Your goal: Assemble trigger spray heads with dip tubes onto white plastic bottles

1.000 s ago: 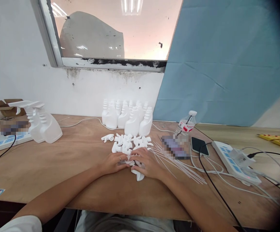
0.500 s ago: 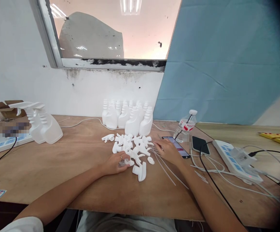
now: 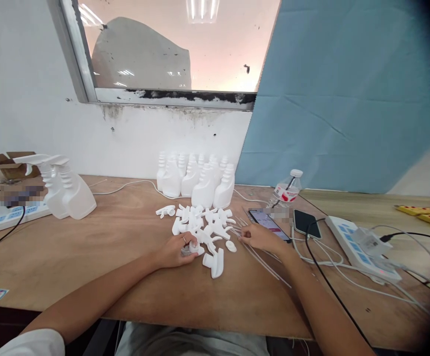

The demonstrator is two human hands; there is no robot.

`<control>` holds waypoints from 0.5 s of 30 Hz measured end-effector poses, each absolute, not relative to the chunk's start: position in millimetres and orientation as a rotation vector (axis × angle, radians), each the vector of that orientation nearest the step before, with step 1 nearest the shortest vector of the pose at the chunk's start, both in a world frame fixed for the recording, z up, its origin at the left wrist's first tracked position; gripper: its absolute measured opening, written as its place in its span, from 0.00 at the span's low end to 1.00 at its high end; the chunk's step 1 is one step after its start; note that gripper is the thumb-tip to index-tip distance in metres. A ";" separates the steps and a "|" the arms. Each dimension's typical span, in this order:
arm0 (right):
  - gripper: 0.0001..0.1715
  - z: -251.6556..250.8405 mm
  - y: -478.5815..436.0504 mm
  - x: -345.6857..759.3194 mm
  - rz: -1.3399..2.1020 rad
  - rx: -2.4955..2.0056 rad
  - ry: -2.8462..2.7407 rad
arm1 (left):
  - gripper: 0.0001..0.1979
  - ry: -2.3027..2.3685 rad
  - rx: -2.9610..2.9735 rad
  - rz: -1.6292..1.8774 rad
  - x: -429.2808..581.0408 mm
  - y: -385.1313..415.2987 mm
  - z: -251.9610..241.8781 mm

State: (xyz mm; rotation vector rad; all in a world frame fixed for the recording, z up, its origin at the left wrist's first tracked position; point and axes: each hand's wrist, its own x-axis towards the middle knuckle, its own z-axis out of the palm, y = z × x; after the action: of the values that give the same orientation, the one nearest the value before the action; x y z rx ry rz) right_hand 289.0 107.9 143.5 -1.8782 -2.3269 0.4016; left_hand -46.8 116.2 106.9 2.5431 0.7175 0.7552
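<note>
Around a small white plastic sprayer part (image 3: 193,249) the fingers of my left hand (image 3: 175,251) are closed, low over the table. My right hand (image 3: 260,238) pinches at the thin white tubes (image 3: 265,264), which lie slantwise on the wood; how many are between the fingertips is hidden. Between the hands spreads a pile of white spray trigger heads (image 3: 215,228). One trigger head (image 3: 215,263) lies apart in front of the pile, with a small white oval piece (image 3: 231,246) to its right.
Several white spray bottles (image 3: 202,190) without heads stand behind the pile. Two bottles with trigger heads (image 3: 76,198) are at the left by a power strip (image 3: 0,222). A phone (image 3: 269,223), a water bottle (image 3: 287,190), another phone (image 3: 307,223), cables and a power strip (image 3: 359,247) lie right.
My right hand has come slightly toward me, its fingers now pinched at the tubes, which have shifted. My left hand keeps its place with the small part.
</note>
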 end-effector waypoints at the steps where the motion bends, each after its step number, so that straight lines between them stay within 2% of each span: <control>1: 0.14 143.5 108.4 290.0 0.420 -1.865 -2.309 | 0.10 0.707 2.544 0.769 -46.5 116.2 107.6; 5: 0.13 150.9 107.7 292.0 0.395 -1.774 -2.141 | 0.09 0.676 2.522 0.827 -46.3 118.4 105.5; 9: 0.21 165.5 102.8 290.7 0.379 -1.561 -1.950 | 0.11 0.658 2.531 0.817 -47.0 119.7 101.4; 15: 0.17 177.0 96.5 285.3 0.660 -1.208 -1.430 | 0.14 0.744 2.538 0.788 -47.8 121.5 97.8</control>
State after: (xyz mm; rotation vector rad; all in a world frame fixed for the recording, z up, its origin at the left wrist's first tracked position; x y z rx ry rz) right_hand 285.3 96.5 177.0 -1.2076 -1.4297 0.6599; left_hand -47.8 121.5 97.8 2.5375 0.7440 0.7884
